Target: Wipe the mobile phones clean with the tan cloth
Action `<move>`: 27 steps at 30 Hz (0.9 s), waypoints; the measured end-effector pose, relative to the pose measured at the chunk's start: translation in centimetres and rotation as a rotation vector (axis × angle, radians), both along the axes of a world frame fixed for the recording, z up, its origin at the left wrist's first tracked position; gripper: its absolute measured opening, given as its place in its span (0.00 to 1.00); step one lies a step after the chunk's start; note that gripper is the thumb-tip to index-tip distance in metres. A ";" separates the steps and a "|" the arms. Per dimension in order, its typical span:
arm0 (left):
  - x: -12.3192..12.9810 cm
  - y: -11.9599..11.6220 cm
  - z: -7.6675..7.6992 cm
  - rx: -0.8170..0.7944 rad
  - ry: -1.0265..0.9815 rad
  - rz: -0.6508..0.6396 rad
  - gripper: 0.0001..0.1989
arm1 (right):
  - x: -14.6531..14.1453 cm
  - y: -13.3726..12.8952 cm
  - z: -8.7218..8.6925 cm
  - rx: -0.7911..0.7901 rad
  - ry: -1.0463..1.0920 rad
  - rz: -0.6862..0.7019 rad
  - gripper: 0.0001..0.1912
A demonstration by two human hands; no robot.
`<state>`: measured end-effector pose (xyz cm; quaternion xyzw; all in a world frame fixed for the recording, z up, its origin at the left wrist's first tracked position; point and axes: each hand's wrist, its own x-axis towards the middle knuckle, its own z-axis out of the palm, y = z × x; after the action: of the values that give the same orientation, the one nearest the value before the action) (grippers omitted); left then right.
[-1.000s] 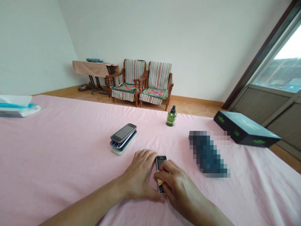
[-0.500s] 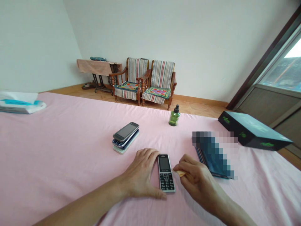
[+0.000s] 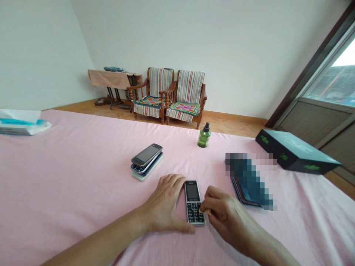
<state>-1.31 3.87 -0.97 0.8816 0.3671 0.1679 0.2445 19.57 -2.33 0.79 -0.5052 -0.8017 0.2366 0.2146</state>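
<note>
A black keypad phone with a silver edge [image 3: 193, 194] lies face up on the pink cloth [image 3: 83, 162]. My left hand [image 3: 166, 207] is around its left side, fingertips at the top corner and thumb by the bottom edge, steadying it. My right hand [image 3: 224, 212] is closed on a small yellow cloth [image 3: 208, 211], mostly hidden by the fingers, which touches the right side of the keypad. Up and to the left, a stack of phones [image 3: 146, 160] rests with a grey touchscreen phone on top.
Behind the phones stands a green spray bottle [image 3: 204, 136]. On the right are a dark blue, partly pixelated wallet-like item [image 3: 249, 190] and a black box [image 3: 296, 151]. A tissue pack [image 3: 23, 123] lies far left. Two chairs [image 3: 183, 96] stand beyond.
My right hand has moved slightly left and down with the yellow cloth, from beside the phone onto its keypad edge. My left hand keeps its place at the phone.
</note>
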 end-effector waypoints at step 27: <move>-0.1 0.1 -0.5 0.030 0.008 -0.015 0.47 | 0.2 0.8 -0.3 0.100 -0.055 0.065 0.17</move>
<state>-1.46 3.92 -1.43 0.8885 0.3589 0.1683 0.2309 19.76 -1.57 0.50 -0.4740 -0.8341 0.1887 0.2097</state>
